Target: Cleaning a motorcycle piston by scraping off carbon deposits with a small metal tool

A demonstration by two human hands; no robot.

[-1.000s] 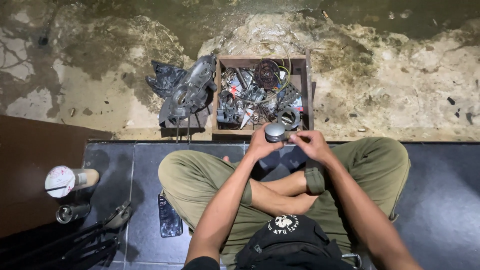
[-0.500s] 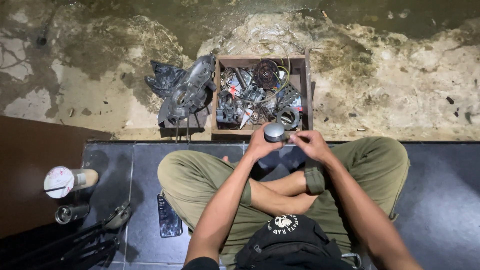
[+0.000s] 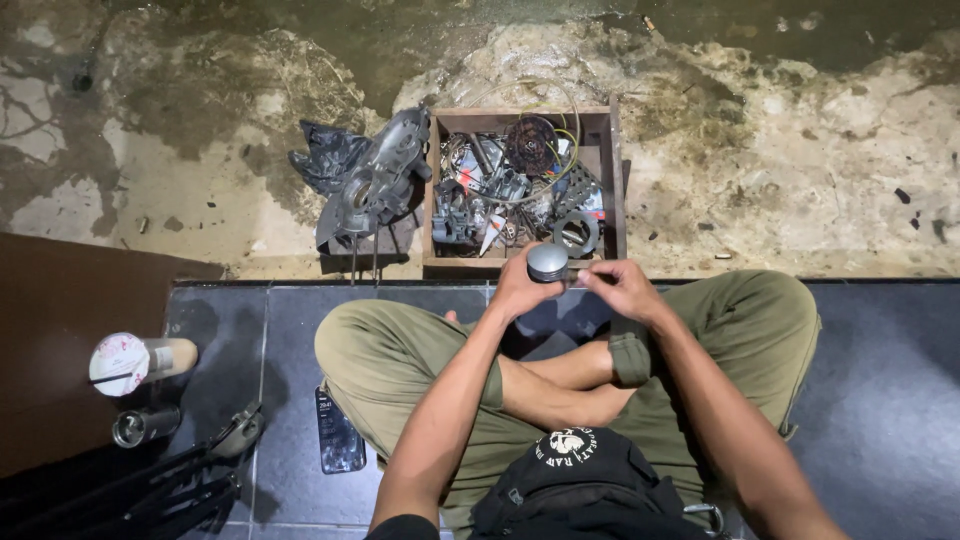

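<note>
Left hand [image 3: 520,288] fingers clasp a grey metal cylinder [image 3: 547,262] while right hand [image 3: 622,290], fingers curled, seems to work its side near the wooden box [image 3: 617,180]

A wooden box [image 3: 615,170] of metal parts sits on the floor [image 3: 800,150] ahead of the crossed legs. An engine casing [image 3: 372,185] lies just left of the box. A phone [image 3: 338,435] lies on the tiles beside the left knee. Farther left stand a cup [image 3: 125,362] and, nearer, a small can [image 3: 143,425].
</note>
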